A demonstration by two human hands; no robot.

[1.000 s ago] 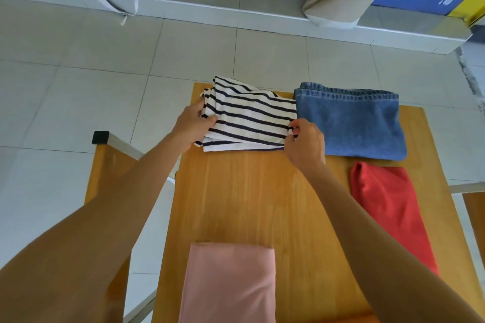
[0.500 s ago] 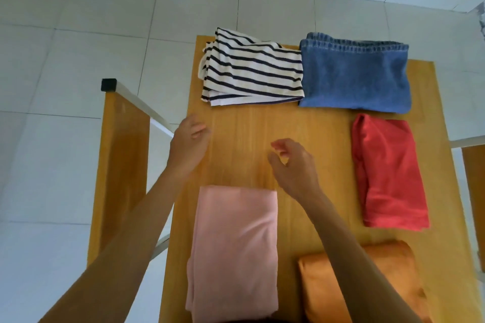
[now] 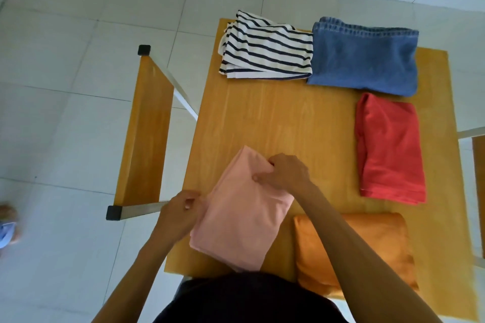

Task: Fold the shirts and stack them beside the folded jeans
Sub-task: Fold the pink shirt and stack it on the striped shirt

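A folded pink shirt (image 3: 241, 220) lies tilted at the near left of the wooden table (image 3: 283, 118). My left hand (image 3: 183, 211) grips its left edge and my right hand (image 3: 284, 173) grips its far right corner. The folded striped shirt (image 3: 265, 51) rests at the far left of the table, touching the folded blue jeans (image 3: 364, 60) to its right. A folded red shirt (image 3: 388, 149) sits on the right side. A folded orange shirt (image 3: 367, 246) lies at the near right, partly under my right forearm.
A wooden bench (image 3: 144, 134) with a metal frame stands to the left of the table. A second bench edge (image 3: 479, 165) shows at the far right. White tiled floor surrounds the table. A foot (image 3: 8, 225) appears at the left edge.
Both hands let go of the striped shirt, drew back to the near edge and took hold of the pink shirt, which is now turned at an angle.
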